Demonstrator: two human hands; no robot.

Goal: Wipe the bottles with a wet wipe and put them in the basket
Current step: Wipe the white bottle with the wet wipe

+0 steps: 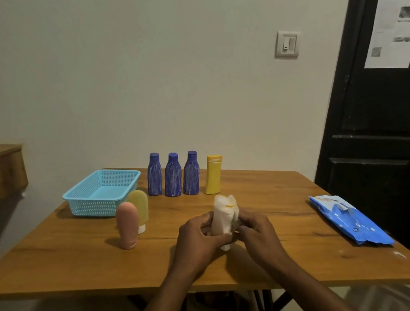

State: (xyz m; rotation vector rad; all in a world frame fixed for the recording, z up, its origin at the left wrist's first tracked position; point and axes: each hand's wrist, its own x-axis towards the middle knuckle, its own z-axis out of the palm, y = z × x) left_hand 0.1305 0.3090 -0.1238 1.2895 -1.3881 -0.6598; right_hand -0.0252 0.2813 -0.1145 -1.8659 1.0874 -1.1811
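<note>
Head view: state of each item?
Light-blue perforated plastic basket: empty.
Three dark-blue plastic bottles: upright.
Yellow plastic bottle: upright.
Pink squeeze tube: standing cap-down.
Yellow-green squeeze tube: standing cap-down.
White wet wipe: round a bottle, in left hand and right hand.
Blue wipes pack: flat.

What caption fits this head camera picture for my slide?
Left hand and right hand hold a wipe round a bottle; six bottles stand near the basket.
</note>
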